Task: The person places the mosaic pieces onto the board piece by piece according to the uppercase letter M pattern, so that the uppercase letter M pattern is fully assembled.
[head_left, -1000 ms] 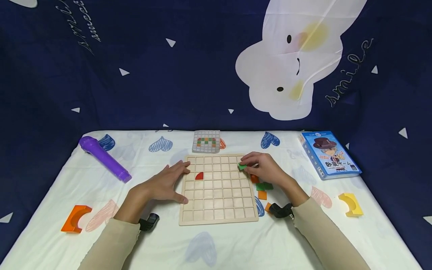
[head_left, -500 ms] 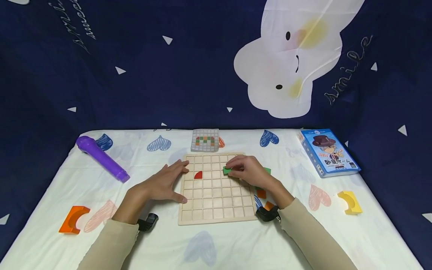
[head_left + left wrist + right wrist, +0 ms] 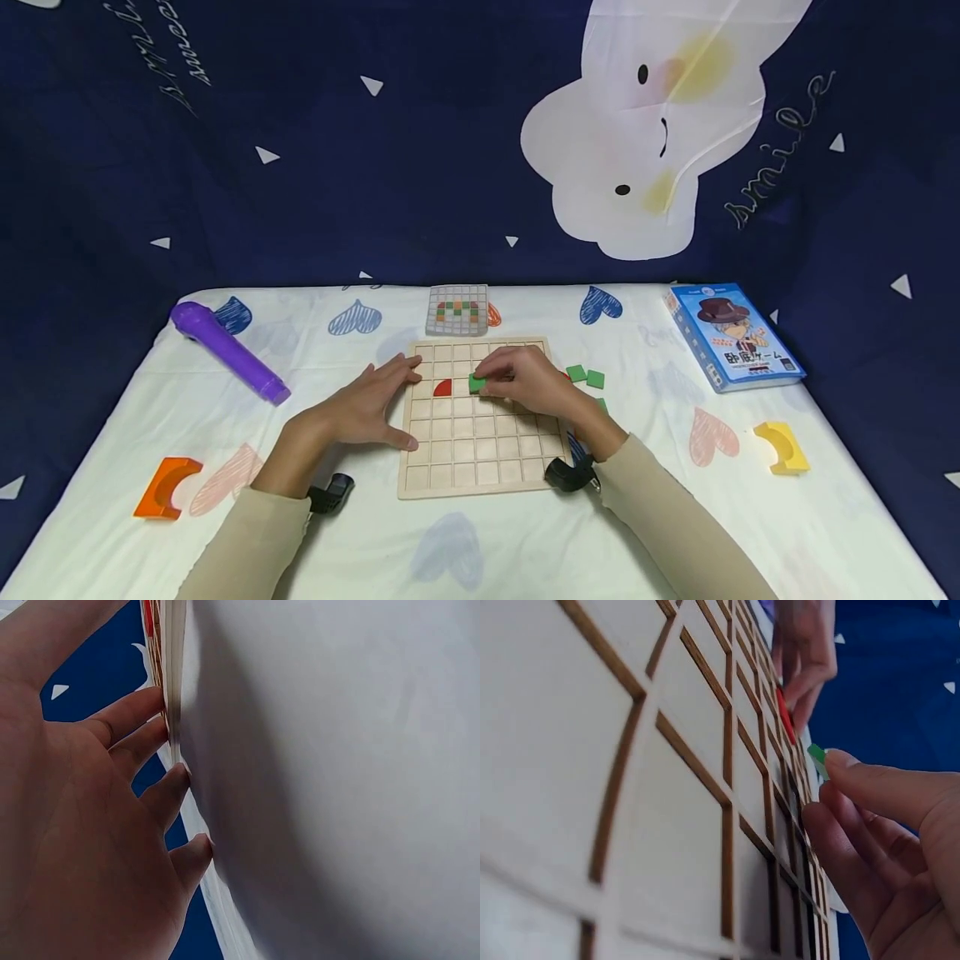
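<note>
While our right hand pinches the green tile over the wooden grid board, just right of the red quarter-circle, we should square it to its cell; left hand flat, fingers straight, steadying the board's left edge.

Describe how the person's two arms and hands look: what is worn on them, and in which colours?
Both arms wear long beige sleeves, the left sleeve and the right sleeve, each ending at the wrist. A small black device is strapped under each wrist: the left wrist device and the right wrist device. The left hand and right hand are bare: no gloves, rings or markings can be seen.
</note>
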### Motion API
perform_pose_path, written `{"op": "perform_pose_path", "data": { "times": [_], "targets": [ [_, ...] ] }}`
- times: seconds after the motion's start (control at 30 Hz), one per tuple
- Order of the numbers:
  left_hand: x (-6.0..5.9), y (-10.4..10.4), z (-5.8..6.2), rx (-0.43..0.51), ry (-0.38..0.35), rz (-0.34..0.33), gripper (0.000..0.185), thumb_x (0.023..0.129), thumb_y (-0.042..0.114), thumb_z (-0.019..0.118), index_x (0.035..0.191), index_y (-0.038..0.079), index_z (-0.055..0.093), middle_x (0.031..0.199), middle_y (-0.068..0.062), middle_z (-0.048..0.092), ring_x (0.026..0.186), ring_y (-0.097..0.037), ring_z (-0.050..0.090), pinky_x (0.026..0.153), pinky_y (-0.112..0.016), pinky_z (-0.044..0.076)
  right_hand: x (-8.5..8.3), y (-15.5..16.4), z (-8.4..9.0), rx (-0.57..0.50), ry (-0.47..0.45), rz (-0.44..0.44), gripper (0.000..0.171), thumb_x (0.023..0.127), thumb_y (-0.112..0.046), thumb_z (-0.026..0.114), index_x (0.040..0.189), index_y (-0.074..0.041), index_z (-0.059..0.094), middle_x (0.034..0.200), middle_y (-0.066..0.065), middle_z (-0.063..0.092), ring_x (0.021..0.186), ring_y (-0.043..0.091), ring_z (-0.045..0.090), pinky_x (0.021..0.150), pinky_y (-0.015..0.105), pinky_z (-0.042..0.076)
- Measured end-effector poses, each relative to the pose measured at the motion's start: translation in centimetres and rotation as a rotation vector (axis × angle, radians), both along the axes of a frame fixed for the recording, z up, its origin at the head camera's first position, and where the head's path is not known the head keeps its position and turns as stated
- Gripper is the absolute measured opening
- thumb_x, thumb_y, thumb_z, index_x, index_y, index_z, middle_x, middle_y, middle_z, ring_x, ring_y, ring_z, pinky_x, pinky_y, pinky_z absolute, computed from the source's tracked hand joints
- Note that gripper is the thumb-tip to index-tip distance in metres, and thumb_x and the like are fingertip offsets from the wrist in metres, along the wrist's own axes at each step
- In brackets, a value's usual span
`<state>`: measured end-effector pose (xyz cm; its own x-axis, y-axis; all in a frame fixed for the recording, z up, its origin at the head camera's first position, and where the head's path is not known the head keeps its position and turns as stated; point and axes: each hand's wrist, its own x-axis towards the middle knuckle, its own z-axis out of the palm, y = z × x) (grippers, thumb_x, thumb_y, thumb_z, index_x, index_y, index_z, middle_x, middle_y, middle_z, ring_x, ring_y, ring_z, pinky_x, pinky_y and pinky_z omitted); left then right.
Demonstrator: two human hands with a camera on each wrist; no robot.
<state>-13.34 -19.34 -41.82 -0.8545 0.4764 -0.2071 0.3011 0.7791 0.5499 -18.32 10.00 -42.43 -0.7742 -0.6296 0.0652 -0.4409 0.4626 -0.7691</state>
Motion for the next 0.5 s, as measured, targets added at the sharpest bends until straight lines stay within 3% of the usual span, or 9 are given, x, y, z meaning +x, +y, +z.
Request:
{"op": "perform_pose_path", "data": {
  "times": [0.23, 0.5],
  "targets": [
    [0.0, -0.1, 0.2, -0.005, 0.002, 0.0, 0.091, 0.069, 0.049, 0.089, 0.14, 0.009, 0.049, 0.171, -0.01, 0.025, 0.161, -0.04, 0.013, 0.129, -0.068, 0.011, -0.1, -1.2, -0.2, 0.044, 0.031, 0.025, 0.02, 0.088, -0.014, 0.08, 0.108, -0.012, 0.08, 0.112, 0.001, 0.077, 0.104, 0.013, 0.071, 0.087, 0.018, 0.058],
    [0.0, 0.0, 0.0, -0.003, 0.007, -0.003, 0.091, 0.069, 0.049, 0.089, 0.14, 0.009, 0.05, 0.17, -0.011, 0.027, 0.161, -0.04, 0.014, 0.128, -0.068, 0.011, -0.2, -2.2, 0.0, 0.11, 0.054, 0.033, 0.017, 0.088, -0.014, 0.079, 0.105, -0.013, 0.08, 0.108, 0.0, 0.078, 0.105, 0.014, 0.071, 0.093, 0.028, 0.059]
  ]
}}
